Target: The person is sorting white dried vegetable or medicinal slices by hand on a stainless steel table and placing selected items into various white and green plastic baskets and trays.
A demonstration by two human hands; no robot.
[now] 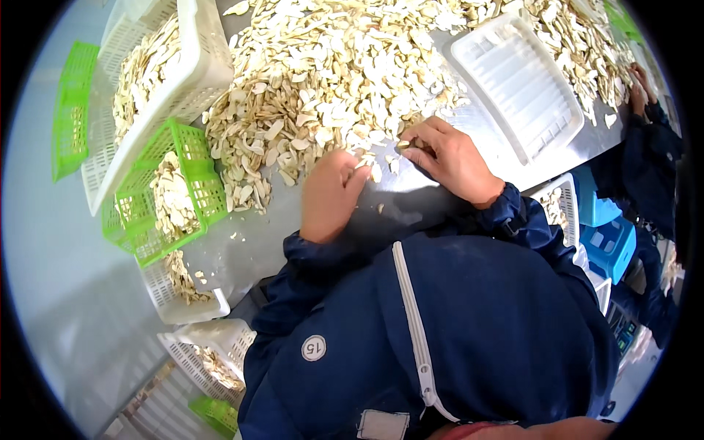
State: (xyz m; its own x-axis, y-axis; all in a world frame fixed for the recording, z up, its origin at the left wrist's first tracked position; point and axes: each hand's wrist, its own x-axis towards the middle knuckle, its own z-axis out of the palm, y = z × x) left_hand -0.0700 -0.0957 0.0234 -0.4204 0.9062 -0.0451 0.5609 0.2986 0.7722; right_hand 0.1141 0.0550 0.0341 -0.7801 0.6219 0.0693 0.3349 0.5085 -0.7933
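Pale dried slices lie in a wide heap on the metal table. At its near edge, my right hand pinches a small brownish slice between thumb and fingers. My left hand is closed beside the heap, thumb and forefinger drawn together close to a few loose slices; what they hold, if anything, is hidden. Scattered slices lie on the metal between both hands. Browner slices make up the left part of the heap.
Left stand a large white crate and a green basket, both holding slices. A translucent tray rests right of the heap. Blue stools are below the table at right, near another person's dark sleeve. More white baskets sit lower left.
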